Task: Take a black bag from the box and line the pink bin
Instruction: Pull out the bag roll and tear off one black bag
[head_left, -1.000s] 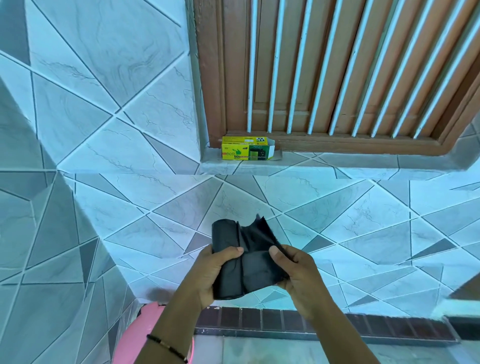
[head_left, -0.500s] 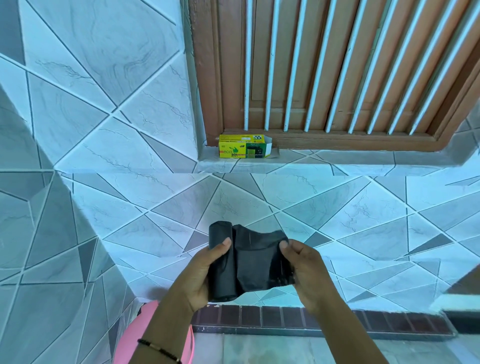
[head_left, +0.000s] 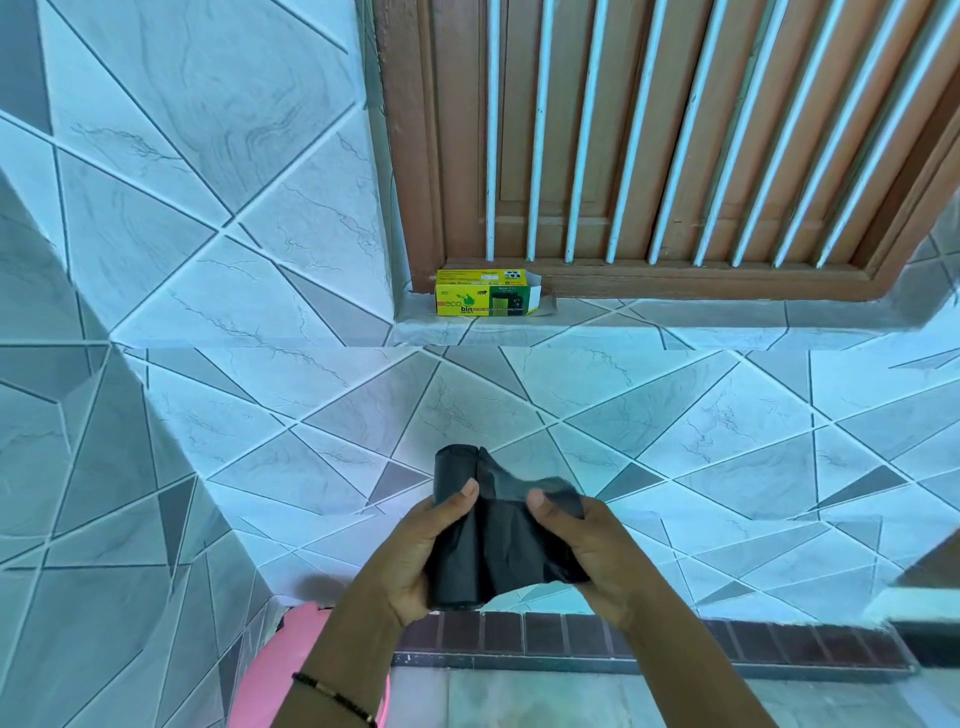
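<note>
A roll of black bags (head_left: 498, 540) is held up in front of the tiled wall. My left hand (head_left: 421, 556) grips the rolled part. My right hand (head_left: 582, 551) pinches the loose free end, which is partly unrolled between the two thumbs. The yellow and green bag box (head_left: 485, 292) lies on the window ledge above, one end flap open. Part of the pink bin (head_left: 291, 670) shows at the bottom left, mostly hidden behind my left forearm.
A brown wooden window frame (head_left: 415, 156) with white bars fills the upper right. The tiled ledge (head_left: 675, 322) runs under it. A row of dark brown tiles (head_left: 571, 634) lines the wall's foot. A wall corner juts out on the left.
The camera has tilted, so the box sits lower in view. My right thumb has shifted left on the loose end, crumpling it closer to the roll.
</note>
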